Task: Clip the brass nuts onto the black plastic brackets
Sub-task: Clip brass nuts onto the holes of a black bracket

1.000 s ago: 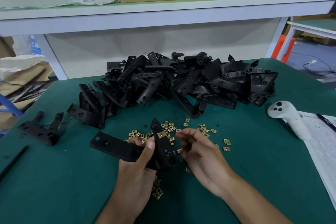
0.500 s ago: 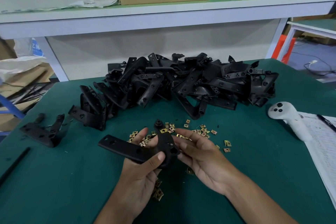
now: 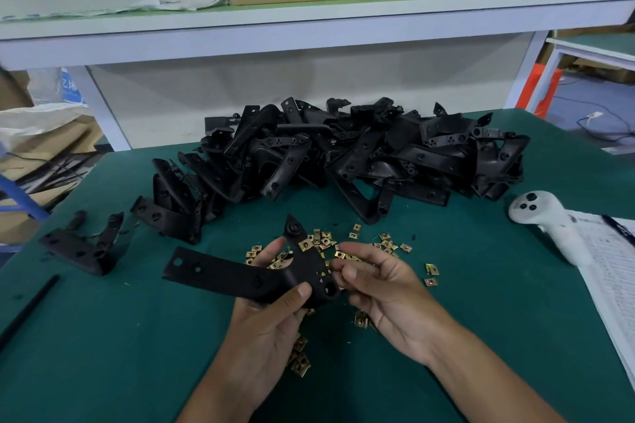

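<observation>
Gripping the black bracket [image 3: 240, 276] at its bend, left hand [image 3: 271, 326] is lifting it over the counter's [image 3: 103, 354] near middle; right hand [image 3: 381, 288] is pinching a brass nut [image 3: 341, 255] beside it. Bracket looks stiff, light; nuts small, slippery—pinch by edges.

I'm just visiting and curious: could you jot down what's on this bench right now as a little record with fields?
Surface: green mat
Left hand: grips a black bracket
Nut on bracket: one brass nut already clipped near its pointed end
Right hand: fingers curled beside the bracket; whether it holds a nut cannot be told
Loose nuts: scattered on the mat around and under the hands
Bracket pile: heaped behind the hands
Separate bracket: apart, far left
Other items: white controller, printed sheet
</observation>
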